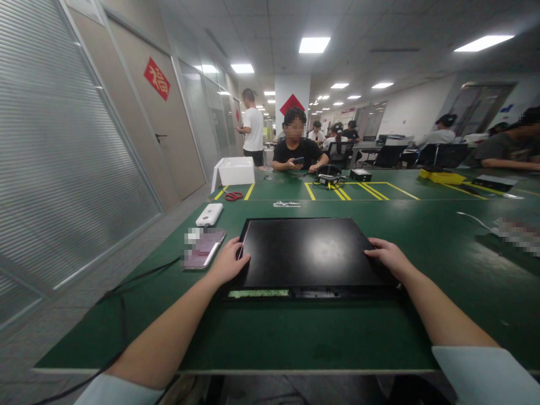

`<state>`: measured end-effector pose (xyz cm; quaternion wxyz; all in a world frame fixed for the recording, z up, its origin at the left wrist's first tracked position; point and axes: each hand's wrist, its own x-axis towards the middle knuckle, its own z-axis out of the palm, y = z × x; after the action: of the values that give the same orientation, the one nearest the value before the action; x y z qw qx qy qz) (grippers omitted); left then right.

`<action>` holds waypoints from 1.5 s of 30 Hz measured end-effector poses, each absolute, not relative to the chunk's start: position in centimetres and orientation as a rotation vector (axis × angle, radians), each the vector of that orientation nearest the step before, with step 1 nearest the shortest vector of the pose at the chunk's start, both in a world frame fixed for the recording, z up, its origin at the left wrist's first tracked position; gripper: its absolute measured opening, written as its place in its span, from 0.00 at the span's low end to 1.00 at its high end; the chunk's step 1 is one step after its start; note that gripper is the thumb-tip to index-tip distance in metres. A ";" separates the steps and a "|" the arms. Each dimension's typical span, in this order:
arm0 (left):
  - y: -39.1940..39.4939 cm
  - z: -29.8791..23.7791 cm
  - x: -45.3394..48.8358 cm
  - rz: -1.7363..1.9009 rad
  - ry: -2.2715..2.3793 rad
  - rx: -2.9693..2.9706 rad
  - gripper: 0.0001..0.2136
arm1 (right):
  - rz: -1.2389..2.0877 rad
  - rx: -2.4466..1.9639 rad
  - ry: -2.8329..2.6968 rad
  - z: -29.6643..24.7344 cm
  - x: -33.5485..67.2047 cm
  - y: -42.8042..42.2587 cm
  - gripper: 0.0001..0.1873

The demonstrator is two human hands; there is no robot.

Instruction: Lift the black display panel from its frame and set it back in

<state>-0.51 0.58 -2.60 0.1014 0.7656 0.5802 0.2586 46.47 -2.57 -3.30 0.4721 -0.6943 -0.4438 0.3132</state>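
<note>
A black flat display panel lies in front of me on the green table, its glossy face up and reflecting a ceiling light. Along its near edge runs an exposed strip with a green circuit board on the left half. My left hand grips the panel's left side, thumb on top. On the opposite side my right hand holds the edge in the same way. The fingers beneath both edges are hidden.
Left of the panel lie a phone and a white power bank. Farther off are red-handled scissors, small screws or scraps, a white box and a black headset-like device. A person sits opposite.
</note>
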 end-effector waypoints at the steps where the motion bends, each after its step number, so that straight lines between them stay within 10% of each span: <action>1: 0.6 -2.6 -0.5 0.762 1.714 2.264 0.22 | 0.767 -1.706 -1.100 -3.3 46.5 -2.5 0.18; 45: 0.9 -3.1 -0.5 0.735 1.704 2.303 0.24 | 0.614 -1.798 -1.176 -3.1 46.2 -2.5 0.18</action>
<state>-0.47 0.86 -3.05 0.0919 0.7752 0.5738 0.2476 46.17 -2.52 -3.13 0.4381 -0.7233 -0.4732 0.2469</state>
